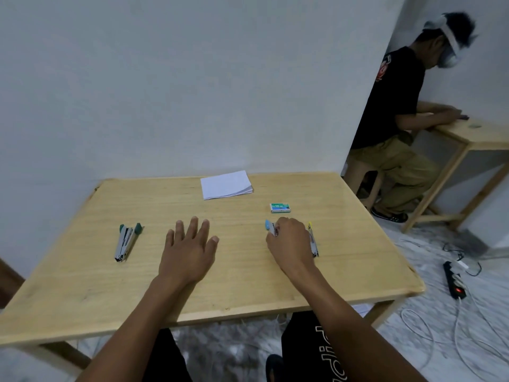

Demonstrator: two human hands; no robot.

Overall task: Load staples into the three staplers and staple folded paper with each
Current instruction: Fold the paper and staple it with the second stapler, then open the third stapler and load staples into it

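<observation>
A green stapler (126, 241) lies open on the left of the wooden table (82, 277). My left hand (190, 246) rests flat on the table, fingers spread, holding nothing. My right hand (289, 244) covers a blue stapler (269, 226) and its fingers curl onto it; only the blue tip and some metal show. A yellow stapler (313, 241) lies just right of that hand. A small green staple box (280, 207) sits beyond the right hand. A stack of folded white paper (225, 185) lies at the far edge.
A white wall stands close behind the table. At the right, another person (396, 128) sits at a second wooden table (473, 133). A black power strip (454, 279) and white cables (440, 326) lie on the floor right of my table.
</observation>
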